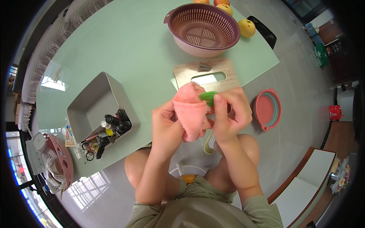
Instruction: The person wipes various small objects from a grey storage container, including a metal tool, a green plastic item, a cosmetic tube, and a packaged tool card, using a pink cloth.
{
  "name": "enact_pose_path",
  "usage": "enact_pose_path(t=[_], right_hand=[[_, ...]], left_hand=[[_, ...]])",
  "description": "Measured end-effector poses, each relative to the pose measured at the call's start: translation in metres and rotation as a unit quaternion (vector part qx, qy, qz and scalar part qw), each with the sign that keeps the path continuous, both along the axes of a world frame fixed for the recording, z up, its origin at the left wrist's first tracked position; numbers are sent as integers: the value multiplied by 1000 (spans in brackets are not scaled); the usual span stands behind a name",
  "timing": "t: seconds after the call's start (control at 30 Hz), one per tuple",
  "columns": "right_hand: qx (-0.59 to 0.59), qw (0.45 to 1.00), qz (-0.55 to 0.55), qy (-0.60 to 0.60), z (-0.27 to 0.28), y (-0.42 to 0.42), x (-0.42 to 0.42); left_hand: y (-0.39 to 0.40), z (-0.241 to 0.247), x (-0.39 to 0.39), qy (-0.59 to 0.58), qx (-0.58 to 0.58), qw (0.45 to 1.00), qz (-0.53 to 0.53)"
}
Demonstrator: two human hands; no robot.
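Observation:
Before my chest, my left hand (168,122) grips a pink fluffy cloth (189,107), which is bunched up and folded over. My right hand (232,112) pinches a small green plastic piece (208,98) between thumb and fingers. The green piece touches the cloth's right side; its lower part is hidden behind my fingers and the cloth. Just beyond both hands, a wooden cutting board (182,71) with a slot handle lies at the table's edge. A small ridged metal piece (204,67) rests on the board.
A purple colander in a pink bowl (186,47) stands on the green table (137,54), beside several apples (246,28). At left are a grey box (91,97) with scissors and bottles, and a pink basket (61,156). A red collapsible basin (267,109) sits at right, below table height.

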State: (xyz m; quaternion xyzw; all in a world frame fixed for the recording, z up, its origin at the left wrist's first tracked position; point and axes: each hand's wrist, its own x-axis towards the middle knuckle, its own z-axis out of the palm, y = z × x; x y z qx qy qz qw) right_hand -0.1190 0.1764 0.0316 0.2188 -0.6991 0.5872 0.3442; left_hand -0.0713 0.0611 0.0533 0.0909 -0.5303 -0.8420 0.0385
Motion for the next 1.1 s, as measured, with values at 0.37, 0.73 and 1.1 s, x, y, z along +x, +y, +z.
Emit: enact_pose_path(t=[0.37,0.73,1.1], right_hand=[[-86,989,-43,-112,-2,4,5],[-149,955,56,-251,-6,-6,5],[75,987,82,-112,-2,-8,4]], left_hand=[[2,-6,6,-16,-98,995,-12],[11,-22,-3,-85,238,965,70],[-2,-25,-3,-36,145,983,107]])
